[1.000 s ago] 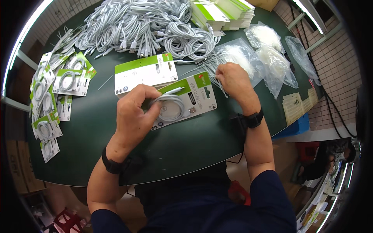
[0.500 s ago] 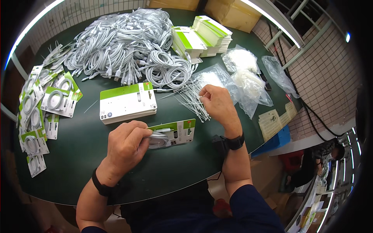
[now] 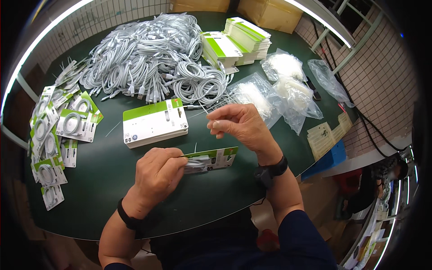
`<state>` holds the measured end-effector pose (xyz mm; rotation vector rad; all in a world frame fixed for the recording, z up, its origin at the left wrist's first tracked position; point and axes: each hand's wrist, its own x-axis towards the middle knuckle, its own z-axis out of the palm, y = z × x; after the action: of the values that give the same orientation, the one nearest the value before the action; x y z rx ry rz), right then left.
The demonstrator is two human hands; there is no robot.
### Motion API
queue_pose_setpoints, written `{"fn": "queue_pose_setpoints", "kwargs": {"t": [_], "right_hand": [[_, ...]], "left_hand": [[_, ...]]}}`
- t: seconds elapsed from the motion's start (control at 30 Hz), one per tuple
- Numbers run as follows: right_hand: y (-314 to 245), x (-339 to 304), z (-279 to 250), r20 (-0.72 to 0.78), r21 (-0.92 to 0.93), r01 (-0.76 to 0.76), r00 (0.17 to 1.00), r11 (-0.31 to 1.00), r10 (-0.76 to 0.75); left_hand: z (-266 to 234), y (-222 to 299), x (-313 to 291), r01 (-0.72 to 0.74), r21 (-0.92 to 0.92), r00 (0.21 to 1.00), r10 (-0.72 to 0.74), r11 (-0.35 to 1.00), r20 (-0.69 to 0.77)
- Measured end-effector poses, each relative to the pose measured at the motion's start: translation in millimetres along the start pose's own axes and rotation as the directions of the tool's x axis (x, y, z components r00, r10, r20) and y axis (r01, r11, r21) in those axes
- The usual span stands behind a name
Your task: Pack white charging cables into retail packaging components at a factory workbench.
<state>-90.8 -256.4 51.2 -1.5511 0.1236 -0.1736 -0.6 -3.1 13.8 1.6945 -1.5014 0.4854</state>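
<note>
Left hand (image 3: 159, 173), lower centre of frame, grips tilted green-and-white card (image 3: 221, 159) with coiled cable (image 3: 196, 166). Right hand (image 3: 236, 125), right of centre, fingertips pinched on thin white tie (image 3: 203, 108).

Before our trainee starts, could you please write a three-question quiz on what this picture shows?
1. Which hand grips the card bearing a coiled cable: a) right, b) left, c) both?
2. True or false: the filled plastic bags lie to the right of the large cable heap.
3. Fill the gap: the top of the card stack nearest the hands is white and ____.
Key: 1. b, the left hand; 2. true; 3. green.
</note>
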Motion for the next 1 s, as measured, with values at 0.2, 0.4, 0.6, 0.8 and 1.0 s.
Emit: {"fn": "queue_pose_setpoints", "kwargs": {"t": [0.2, 0.4, 0.6, 0.8, 1.0], "right_hand": [[19.9, 4.2, -2.2, -0.001, -0.149, 0.231, 0.972, 0.962, -0.234], [28.2, 13.3, 5.9, -0.162, -0.021, 0.139, 0.977, 0.99, -0.141], [40.5, 17.1, 11.2, -0.184, -0.005, 0.054, 0.981, 0.999, -0.054], [49.8, 17.8, 13.5, -0.192, -0.057, 0.035, 0.98, 0.998, -0.046], [52.0, 16.2, 19.5, -0.186, -0.047, 0.008, 0.982, 0.999, -0.016]], "left_hand": [[-3.9, 7.1, 5.4, -0.037, -0.007, 0.995, 0.037, 0.999, 0.089], [4.7, 2.9, 5.8, -0.116, -0.018, 0.989, 0.117, 0.993, 0.093], [11.1, 0.8, 7.2, -0.132, -0.034, 0.983, 0.135, 0.991, 0.126], [10.9, 1.0, 5.4, -0.114, -0.02, 0.984, 0.115, 0.993, 0.133], [8.9, 3.0, 5.4, -0.112, -0.022, 0.984, 0.114, 0.994, 0.139]]}}
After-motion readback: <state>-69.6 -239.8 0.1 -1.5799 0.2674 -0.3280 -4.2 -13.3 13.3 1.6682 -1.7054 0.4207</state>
